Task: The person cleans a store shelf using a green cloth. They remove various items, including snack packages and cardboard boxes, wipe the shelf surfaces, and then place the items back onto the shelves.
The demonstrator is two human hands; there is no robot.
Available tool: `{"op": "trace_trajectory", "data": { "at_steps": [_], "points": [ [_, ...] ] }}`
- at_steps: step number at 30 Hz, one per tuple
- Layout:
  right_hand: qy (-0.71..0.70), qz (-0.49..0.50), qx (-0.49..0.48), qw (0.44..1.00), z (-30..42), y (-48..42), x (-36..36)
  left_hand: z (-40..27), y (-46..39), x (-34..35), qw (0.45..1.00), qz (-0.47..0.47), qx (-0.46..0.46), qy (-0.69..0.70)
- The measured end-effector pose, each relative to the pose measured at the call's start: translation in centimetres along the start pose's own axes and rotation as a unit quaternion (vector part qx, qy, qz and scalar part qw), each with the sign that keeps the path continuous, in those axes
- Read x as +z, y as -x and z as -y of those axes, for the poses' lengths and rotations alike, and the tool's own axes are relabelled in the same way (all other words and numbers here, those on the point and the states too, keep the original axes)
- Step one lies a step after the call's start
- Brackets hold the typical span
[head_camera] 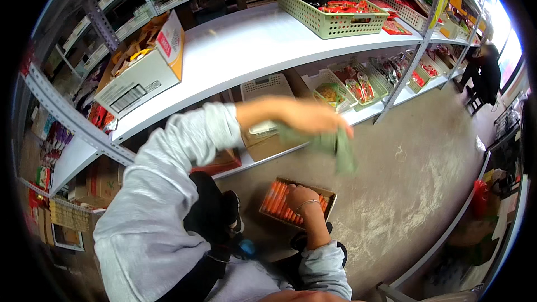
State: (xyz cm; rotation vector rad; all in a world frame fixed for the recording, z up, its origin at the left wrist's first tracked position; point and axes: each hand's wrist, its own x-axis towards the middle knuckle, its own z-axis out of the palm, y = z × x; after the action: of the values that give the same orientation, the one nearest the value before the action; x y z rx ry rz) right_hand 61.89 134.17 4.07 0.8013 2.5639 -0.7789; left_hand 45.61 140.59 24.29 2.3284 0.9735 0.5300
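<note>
My left hand [312, 116], blurred, is held out in front of the lower shelf, shut on a green cloth [345, 151] that hangs from its fingers. Below, a small open cardboard box [331, 206] rests on the floor between my feet, filled with rows of orange-red stick-shaped items [275, 198]. My right hand [301, 198], with a bracelet at the wrist, reaches down onto these items. Its fingertips are hidden, so its grip cannot be told.
A white metal shelf [239, 46] bears an open carton [140, 88] and a green perforated basket [335, 27] of packets. More baskets [369, 102] stand on the lower shelf. A shelf post [402, 79] rises at the right. A person [482, 71] is farther off, upper right.
</note>
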Motion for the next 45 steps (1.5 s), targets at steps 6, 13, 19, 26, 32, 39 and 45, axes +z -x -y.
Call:
{"op": "trace_trajectory", "data": {
  "at_steps": [6,13,19,26,32,39,45],
  "points": [
    [0.019,0.002,-0.023,1.0,-1.9,0.9,0.3,-8.4,3.1,-3.6,0.993,-0.053,-0.102,-0.025],
    [0.001,-0.028,0.017,0.999,-1.6,2.1,0.0,-5.0,16.1,-13.7,0.938,-0.1,-0.286,-0.168],
    [-0.013,-0.026,0.001,1.0,-1.0,3.1,0.3,8.7,17.3,-12.7,0.867,-0.107,-0.314,-0.372],
    [-0.019,-0.057,0.025,0.998,-1.9,1.8,-0.5,5.7,5.2,-7.6,0.822,-0.172,-0.186,-0.511],
    [-0.033,-0.059,0.077,0.995,-4.1,2.6,-1.3,-2.0,15.1,-3.9,0.758,-0.123,-0.201,-0.609],
    [-0.018,-0.027,0.094,0.995,-3.8,3.9,-0.9,-8.3,27.2,-0.7,0.678,-0.12,-0.271,-0.673],
    [-0.009,-0.005,0.081,0.997,-2.6,4.1,-2.0,-3.5,17.0,-2.6,0.721,-0.164,-0.277,-0.614]
  ]
}}
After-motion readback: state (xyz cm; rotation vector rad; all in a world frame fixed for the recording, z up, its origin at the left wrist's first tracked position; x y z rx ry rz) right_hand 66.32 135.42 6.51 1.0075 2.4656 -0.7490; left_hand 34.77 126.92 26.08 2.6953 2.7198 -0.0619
